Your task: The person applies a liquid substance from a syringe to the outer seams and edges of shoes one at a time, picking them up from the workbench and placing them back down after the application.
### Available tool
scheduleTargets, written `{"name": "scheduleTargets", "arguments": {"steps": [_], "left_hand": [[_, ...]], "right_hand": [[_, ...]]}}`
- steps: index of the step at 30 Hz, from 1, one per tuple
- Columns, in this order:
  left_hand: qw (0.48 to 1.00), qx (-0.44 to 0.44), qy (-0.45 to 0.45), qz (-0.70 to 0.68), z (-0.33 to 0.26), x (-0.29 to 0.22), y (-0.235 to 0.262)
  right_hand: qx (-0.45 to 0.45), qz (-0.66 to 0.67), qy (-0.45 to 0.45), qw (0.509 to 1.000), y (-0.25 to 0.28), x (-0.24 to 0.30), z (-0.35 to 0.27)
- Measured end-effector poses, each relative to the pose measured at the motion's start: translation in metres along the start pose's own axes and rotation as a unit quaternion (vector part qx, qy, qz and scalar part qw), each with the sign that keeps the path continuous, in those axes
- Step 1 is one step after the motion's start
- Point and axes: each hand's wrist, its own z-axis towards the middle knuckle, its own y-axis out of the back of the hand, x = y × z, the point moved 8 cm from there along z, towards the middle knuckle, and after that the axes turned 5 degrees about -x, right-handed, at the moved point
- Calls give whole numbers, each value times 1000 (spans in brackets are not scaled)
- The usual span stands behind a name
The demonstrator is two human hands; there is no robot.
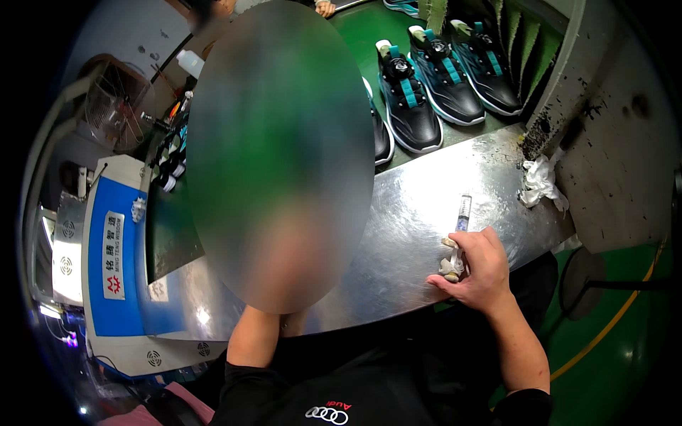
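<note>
From where I stand, the person's right hand [484, 268] is at the front edge of the metal bench [405, 245], toward its right end. Thumb and fingers are curled round a small crumpled wad [450, 265], off-white with tan bits at its top and bottom, pinching it. Just past the fingers, farther in from the front edge, is a slim clear tube [464, 211] with dark markings; whether a finger touches it, I can't tell.

The left forearm [253, 337] reaches in over the front edge, but the left hand [290, 266] is lost in a big blurred patch, so I can't make out if it is open or holding something.

A crumpled white cloth [541, 181] lies at the right end of the bench, up against the grimy wall [604, 135]. Beyond the bench's far edge, three black shoes [413, 122] with teal straps and white soles stand side by side on a green surface [355, 28], and part of another shows by the blur. Off to the left are a blue panel [117, 312] and a caged fan [119, 99], with a white bottle [190, 62] farther back, next to the blur.
</note>
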Motion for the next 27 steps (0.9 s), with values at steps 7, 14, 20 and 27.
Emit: {"name": "scheduleTargets", "arguments": {"steps": [7, 14, 20, 27], "left_hand": [[910, 263, -257, 190, -50, -48, -142], [897, 245, -324, 174, -49, -43, -146], [893, 264, -331, 154, -51, -40, -146], [891, 257, -352, 128, -53, -27, -140]], "right_hand": [[-10, -10, 1, 1000, -3, 1, -1], [-17, -16, -11, 1000, -4, -3, -2], [-11, -8, -36, 999, -5, -6, -2], [-10, 4, -53, 999, -7, -5, -2]]}}
